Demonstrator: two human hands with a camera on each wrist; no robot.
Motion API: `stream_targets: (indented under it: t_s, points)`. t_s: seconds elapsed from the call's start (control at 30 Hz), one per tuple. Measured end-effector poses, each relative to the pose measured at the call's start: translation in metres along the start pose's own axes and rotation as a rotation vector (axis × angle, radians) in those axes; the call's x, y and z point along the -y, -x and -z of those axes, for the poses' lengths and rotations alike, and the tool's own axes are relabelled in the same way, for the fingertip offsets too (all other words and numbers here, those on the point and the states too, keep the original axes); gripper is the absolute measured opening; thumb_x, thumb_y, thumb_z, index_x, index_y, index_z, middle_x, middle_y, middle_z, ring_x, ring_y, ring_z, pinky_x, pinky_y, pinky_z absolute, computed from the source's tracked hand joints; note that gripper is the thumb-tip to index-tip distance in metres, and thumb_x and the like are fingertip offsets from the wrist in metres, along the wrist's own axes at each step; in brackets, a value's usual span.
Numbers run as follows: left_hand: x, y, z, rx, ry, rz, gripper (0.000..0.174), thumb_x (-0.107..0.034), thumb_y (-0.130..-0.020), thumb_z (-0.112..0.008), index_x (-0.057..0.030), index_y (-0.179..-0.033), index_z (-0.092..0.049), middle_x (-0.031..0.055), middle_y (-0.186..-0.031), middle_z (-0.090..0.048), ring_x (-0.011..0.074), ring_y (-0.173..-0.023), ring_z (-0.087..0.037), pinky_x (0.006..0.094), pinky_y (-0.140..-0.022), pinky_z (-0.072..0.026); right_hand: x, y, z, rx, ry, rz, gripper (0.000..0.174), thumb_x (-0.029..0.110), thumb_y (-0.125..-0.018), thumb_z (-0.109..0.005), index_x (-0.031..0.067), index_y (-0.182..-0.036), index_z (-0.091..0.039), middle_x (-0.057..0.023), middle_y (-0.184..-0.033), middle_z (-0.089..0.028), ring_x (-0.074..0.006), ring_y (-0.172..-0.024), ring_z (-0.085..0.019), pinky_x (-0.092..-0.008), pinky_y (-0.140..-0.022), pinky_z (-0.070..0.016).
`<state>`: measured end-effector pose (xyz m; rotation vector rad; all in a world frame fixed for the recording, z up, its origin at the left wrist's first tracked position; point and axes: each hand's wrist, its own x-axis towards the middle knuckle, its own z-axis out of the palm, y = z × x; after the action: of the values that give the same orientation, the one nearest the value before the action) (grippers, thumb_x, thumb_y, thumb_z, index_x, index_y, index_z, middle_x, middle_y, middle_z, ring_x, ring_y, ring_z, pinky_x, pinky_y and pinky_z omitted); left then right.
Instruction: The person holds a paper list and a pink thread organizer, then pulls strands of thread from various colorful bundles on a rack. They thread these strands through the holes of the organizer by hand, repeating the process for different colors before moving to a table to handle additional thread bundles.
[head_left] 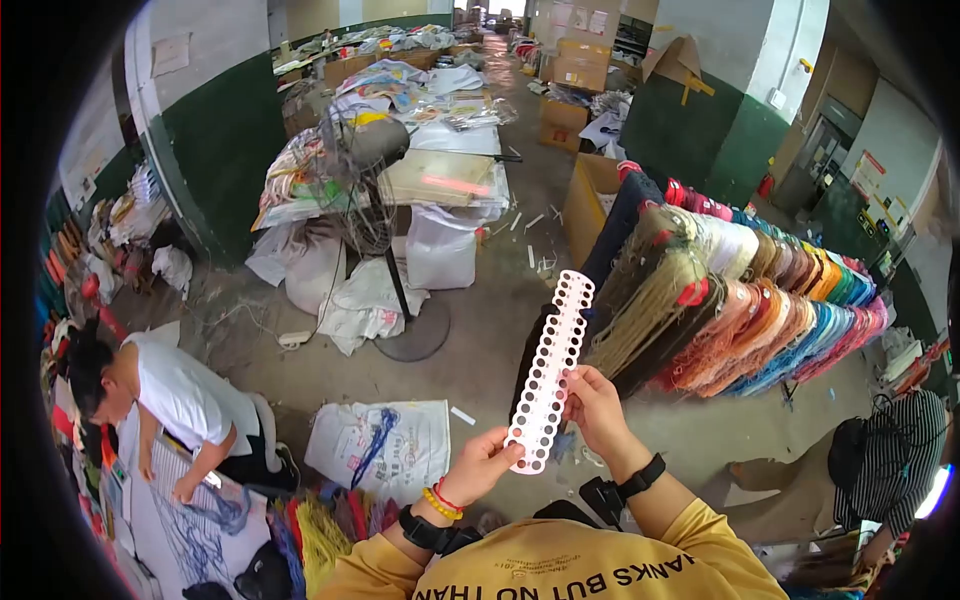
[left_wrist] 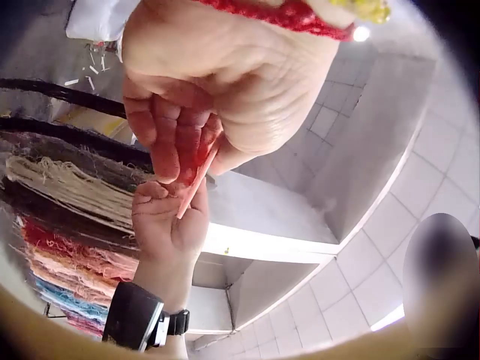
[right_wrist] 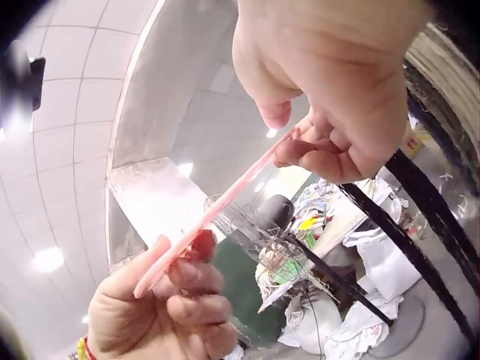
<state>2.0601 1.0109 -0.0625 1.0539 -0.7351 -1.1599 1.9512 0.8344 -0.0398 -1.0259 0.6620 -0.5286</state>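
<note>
A long, pale pink-white thread card [head_left: 548,385] with a row of round holes down each long edge is held up in front of the body. My left hand [head_left: 482,468] pinches its lower end, thumb on the face toward me. Higher up, on the right edge, my right hand [head_left: 600,412] holds it between thumb and fingers. From the left wrist the card [left_wrist: 196,180] shows edge-on. Its thin edge slants between both hands in the right wrist view too, with the left fingers [right_wrist: 196,307] curled behind it. No thread hangs from the holes.
To the right stands a rack with hanks of coloured thread [head_left: 770,330]. A standing fan [head_left: 385,150] is ahead, before a heaped table [head_left: 440,180]. One person [head_left: 190,400] bends over blue thread at left; another [head_left: 880,460] is at right. A white sack [head_left: 335,440] lies on the floor.
</note>
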Motion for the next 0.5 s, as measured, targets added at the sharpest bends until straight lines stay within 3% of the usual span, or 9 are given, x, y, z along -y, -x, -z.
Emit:
stream_targets:
  t_s: [0.27,0.4,0.5]
  points:
    - [-0.027,-0.168,0.078,-0.130,-0.082,-0.078,0.022,-0.013,-0.091,-0.051,0.0028,-0.105,-0.056,-0.0009,-0.088,-0.058,0.0047,-0.077,-0.051,0.0204,-0.071,-0.0430,0.030,-0.189,-0.005,0.039,0.042,-0.038,0.016,0.026,-0.091,-0.052,0.0101,-0.092,-0.052,0.0033,-0.072,-0.056,-0.0055,-0.055,-0.049,-0.0198,-0.051,-0.0387]
    - [-0.047,-0.295,0.111,-0.198,-0.097,-0.104,0.021,-0.013,-0.090,-0.052,0.0029,-0.102,-0.058,-0.0017,-0.084,-0.058,0.0040,-0.075,-0.051,0.0211,-0.069,-0.0432,0.053,-0.319,0.009,0.023,-0.040,0.055,0.015,0.025,-0.091,-0.052,0.0095,-0.092,-0.053,0.0020,-0.075,-0.056,-0.0060,-0.055,-0.049,-0.0200,-0.050,-0.0386]
    - [-0.072,-0.404,0.133,-0.303,-0.122,-0.171,0.020,-0.015,-0.090,-0.053,0.0023,-0.097,-0.060,-0.0022,-0.083,-0.058,0.0035,-0.074,-0.050,0.0209,-0.068,-0.0429,0.097,-0.435,0.011,-0.160,0.000,0.222,0.015,0.021,-0.089,-0.054,0.0081,-0.096,-0.053,0.0003,-0.078,-0.056,-0.0071,-0.056,-0.049,-0.0202,-0.051,-0.0385]
